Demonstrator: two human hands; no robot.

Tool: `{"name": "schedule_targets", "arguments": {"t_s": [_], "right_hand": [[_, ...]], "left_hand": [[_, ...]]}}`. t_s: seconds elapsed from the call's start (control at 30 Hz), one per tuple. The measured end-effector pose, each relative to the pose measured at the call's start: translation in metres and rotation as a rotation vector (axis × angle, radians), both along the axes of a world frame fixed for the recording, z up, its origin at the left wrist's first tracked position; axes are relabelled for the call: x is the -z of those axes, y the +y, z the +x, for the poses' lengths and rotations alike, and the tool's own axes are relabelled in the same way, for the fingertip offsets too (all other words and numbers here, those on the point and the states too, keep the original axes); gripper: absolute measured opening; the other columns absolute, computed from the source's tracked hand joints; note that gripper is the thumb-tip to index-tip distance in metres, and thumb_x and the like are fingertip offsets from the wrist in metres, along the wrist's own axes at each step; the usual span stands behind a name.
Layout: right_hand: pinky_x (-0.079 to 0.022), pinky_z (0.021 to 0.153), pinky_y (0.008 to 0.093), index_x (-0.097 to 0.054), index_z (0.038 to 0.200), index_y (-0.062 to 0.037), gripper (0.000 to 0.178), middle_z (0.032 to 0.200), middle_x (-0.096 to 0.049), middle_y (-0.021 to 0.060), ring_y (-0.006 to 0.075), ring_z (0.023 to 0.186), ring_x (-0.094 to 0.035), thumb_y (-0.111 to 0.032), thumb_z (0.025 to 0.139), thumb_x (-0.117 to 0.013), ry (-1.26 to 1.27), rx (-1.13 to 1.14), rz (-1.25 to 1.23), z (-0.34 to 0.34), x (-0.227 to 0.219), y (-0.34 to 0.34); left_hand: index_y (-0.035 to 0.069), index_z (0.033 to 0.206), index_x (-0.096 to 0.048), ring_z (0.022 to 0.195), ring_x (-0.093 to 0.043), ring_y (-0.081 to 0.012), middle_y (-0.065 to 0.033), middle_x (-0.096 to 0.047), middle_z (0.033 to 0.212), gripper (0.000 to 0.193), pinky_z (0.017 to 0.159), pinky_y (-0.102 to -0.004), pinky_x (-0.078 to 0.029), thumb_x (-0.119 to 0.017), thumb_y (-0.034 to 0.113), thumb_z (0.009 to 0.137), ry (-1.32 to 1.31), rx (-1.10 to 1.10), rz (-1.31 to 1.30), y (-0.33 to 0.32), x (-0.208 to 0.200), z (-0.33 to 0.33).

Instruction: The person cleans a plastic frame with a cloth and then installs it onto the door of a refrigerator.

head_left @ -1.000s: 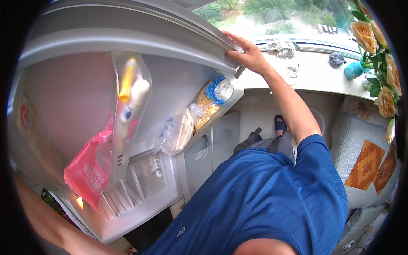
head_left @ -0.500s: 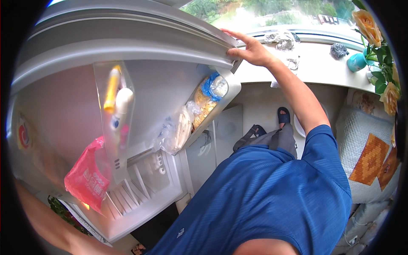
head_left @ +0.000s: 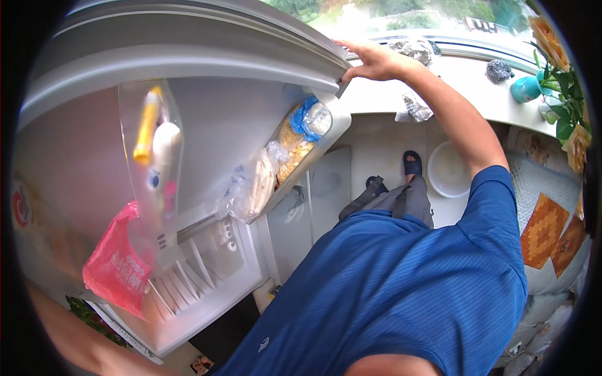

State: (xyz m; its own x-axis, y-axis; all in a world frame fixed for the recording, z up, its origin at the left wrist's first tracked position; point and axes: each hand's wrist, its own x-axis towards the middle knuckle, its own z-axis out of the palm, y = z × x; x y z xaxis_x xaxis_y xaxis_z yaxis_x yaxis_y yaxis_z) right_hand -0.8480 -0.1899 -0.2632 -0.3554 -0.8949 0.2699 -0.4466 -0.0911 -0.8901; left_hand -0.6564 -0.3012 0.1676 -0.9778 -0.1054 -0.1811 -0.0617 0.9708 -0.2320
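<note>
Our right hand curls its fingers over the top corner of the open grey fridge door, gripping its edge. Our left forearm runs off the lower left; we cannot tell how that hand sits. Door shelves hold bagged food, a yellow bottle and a pink bag. Beyond lie a white sill, a teal pot, flowers and a white bowl on the floor.

The right hand rests on the top edge of the open fridge door, whose shelf holds bagged food, with a bowl on the floor to its right.
</note>
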Motion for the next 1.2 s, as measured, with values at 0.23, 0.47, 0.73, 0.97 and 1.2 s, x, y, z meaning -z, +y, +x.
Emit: {"name": "schedule_targets", "arguments": {"t_s": [0.23,0.47,0.73,0.97,1.2], "right_hand": [[-0.045,0.12,0.0438,-0.036,0.167,-0.0076,0.097,0.145,-0.066,0.0215,0.029,0.137,-0.059,-0.024,0.088,-0.09,-0.041,-0.009,0.081,0.002,-0.004,-0.005],[-0.044,0.12,0.043,-0.025,0.172,-0.01,0.108,0.157,-0.055,0.0247,0.0339,0.143,-0.055,-0.019,0.086,-0.09,-0.038,-0.097,-0.032,-0.003,0.013,0.0],[-0.044,0.12,0.043,-0.034,0.167,-0.0033,0.102,0.152,-0.059,0.0281,0.0377,0.144,-0.054,-0.027,0.086,-0.091,-0.013,-0.015,0.098,0.011,-0.019,0.003],[-0.043,0.121,0.0451,-0.036,0.164,0.0002,0.099,0.151,-0.058,0.0296,0.041,0.144,-0.053,-0.029,0.087,-0.09,0.047,0.049,-0.003,0.026,-0.003,0.009],[-0.06,0.096,0.0419,-0.06,0.147,-0.0057,0.072,0.13,-0.074,0.0137,0.0279,0.114,-0.075,-0.051,0.094,-0.082,-0.315,0.343,0.128,0.067,0.033,0.016]], "left_hand": [[-0.007,0.129,-0.071,0.11,-0.07,-0.0349,-0.0257,-0.073,0.123,0.069,0.098,-0.0403,-0.055,-0.081,0.048,0.088,-0.002,-0.006,0.013,-0.003,0.004,0.0],[-0.008,0.13,-0.071,0.112,-0.07,-0.0358,-0.0264,-0.073,0.124,0.07,0.1,-0.0405,-0.054,-0.081,0.048,0.088,-0.005,0.006,0.018,-0.002,0.002,-0.005],[-0.009,0.131,-0.07,0.114,-0.07,-0.0367,-0.0272,-0.072,0.126,0.071,0.102,-0.0407,-0.054,-0.081,0.047,0.088,0.011,-0.001,0.023,-0.002,0.0,0.006],[-0.009,0.132,-0.07,0.116,-0.07,-0.0376,-0.0279,-0.072,0.128,0.072,0.104,-0.041,-0.054,-0.081,0.047,0.088,0.005,0.02,0.03,0.007,0.001,0.005],[-0.009,0.133,-0.069,0.118,-0.069,-0.0384,-0.0287,-0.072,0.129,0.073,0.105,-0.0412,-0.054,-0.081,0.047,0.087,0.035,0.024,0.023,-0.004,-0.016,0.0]]}}
